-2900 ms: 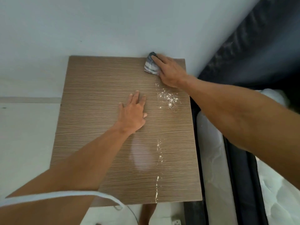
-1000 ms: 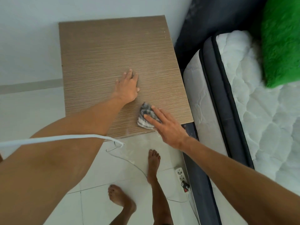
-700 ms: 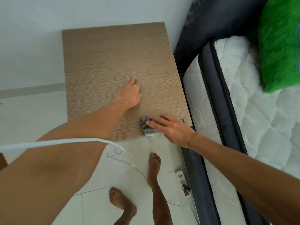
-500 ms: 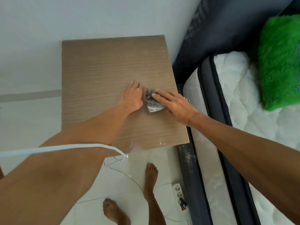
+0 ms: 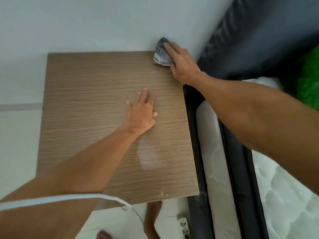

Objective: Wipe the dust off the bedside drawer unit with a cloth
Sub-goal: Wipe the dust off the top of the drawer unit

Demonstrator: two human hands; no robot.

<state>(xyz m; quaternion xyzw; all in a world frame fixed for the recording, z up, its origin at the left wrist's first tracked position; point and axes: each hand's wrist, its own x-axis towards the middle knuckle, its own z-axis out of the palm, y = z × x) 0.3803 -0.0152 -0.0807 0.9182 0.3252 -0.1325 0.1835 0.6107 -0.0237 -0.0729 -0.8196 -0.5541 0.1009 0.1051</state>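
Note:
The bedside drawer unit (image 5: 89, 104) shows its brown wood-grain top, standing against a pale wall. My right hand (image 5: 181, 64) presses a crumpled grey-blue cloth (image 5: 161, 54) onto the far right corner of the top, with the cloth bunched up against the wall. My left hand (image 5: 141, 112) lies flat on the middle of the top, fingers slightly apart, holding nothing. A few white specks of dust (image 5: 163, 194) sit near the front right edge. A faint pale smudge (image 5: 148, 157) marks the wood below my left hand.
A bed with a dark frame (image 5: 198, 152) and white mattress (image 5: 284, 195) runs along the unit's right side, a green pillow (image 5: 309, 80) on it. On the white floor tiles below are my bare feet (image 5: 152, 216), a power strip (image 5: 183, 226) and a white cable (image 5: 69, 198).
My right hand slid the cloth from the front edge up the right side to the far right corner. The white dust patches seen earlier are gone. My left hand stayed flat.

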